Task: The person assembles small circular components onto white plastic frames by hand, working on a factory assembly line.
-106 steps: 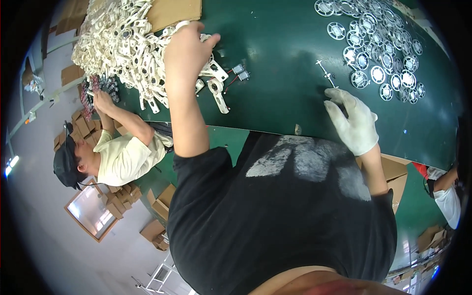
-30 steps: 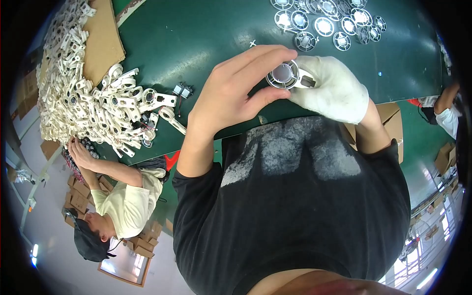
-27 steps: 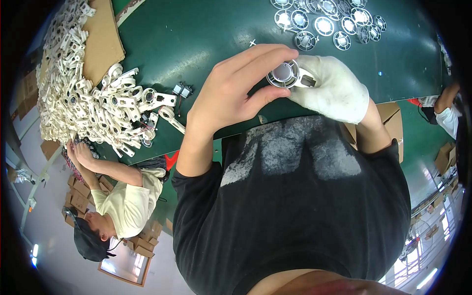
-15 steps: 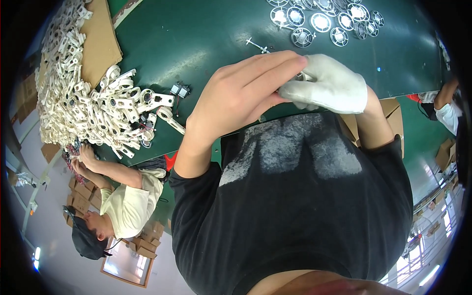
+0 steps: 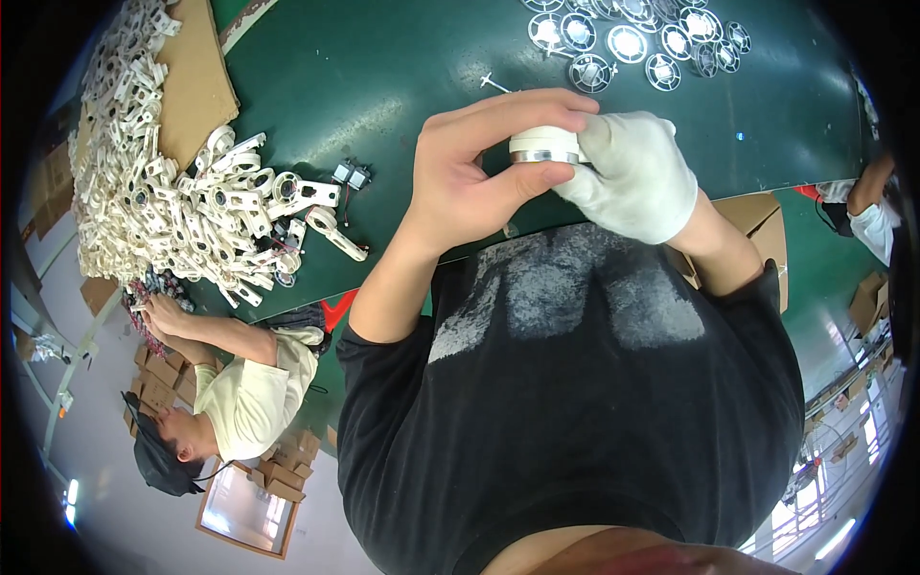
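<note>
Both hands work together above the near edge of the green table [image 5: 383, 57]. The bare left hand [image 5: 470, 182] pinches a small round white part with a metal band [image 5: 546, 149] between thumb and fingers [image 5: 522, 103]. The gloved right hand [image 5: 637, 177] closes on the same part from its 3 o'clock side; both grasps are firm, neither released. The part is held clear of the table, just in front of the person's chest.

At 12 to 1 o'clock from the hands lies a group of round silver-and-white discs [image 5: 632, 43]. A thin metal pin [image 5: 494, 83] lies just beyond the left fingertips. At 9 to 10 o'clock sits a heap of white plastic brackets [image 5: 182, 211], partly on a cardboard sheet [image 5: 196, 81], with a small motor [image 5: 351, 175] beside it.

Risk, as judged: the part is held past the table edge, so a slipped pinch would likely drop it to the floor. The glove hides the part's far side, so any misalignment there cannot be told.
</note>
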`<state>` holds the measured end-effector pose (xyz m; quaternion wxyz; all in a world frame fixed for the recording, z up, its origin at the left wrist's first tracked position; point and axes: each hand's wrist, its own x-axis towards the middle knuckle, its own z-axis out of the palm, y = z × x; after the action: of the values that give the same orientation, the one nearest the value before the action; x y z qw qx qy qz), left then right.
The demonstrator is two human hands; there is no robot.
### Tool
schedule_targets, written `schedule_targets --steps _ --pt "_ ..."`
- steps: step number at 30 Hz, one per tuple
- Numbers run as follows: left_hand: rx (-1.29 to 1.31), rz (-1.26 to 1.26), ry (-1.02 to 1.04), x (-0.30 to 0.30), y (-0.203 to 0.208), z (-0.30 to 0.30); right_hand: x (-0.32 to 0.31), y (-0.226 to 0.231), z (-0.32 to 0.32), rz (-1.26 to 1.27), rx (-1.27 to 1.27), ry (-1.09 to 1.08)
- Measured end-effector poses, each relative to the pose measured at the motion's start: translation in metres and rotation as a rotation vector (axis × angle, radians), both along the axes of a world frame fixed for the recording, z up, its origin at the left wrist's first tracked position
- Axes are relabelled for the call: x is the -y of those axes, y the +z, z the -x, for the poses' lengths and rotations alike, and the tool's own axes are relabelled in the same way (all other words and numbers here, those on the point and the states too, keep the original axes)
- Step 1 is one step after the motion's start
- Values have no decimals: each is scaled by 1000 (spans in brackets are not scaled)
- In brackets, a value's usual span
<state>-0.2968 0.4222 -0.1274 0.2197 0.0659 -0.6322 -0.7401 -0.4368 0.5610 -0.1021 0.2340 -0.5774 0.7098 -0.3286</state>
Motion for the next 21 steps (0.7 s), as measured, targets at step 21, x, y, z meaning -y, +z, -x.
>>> schedule_targets --steps 21 --pt "740 231 194 161 13 -9 17 8 -2 -316 222 15"
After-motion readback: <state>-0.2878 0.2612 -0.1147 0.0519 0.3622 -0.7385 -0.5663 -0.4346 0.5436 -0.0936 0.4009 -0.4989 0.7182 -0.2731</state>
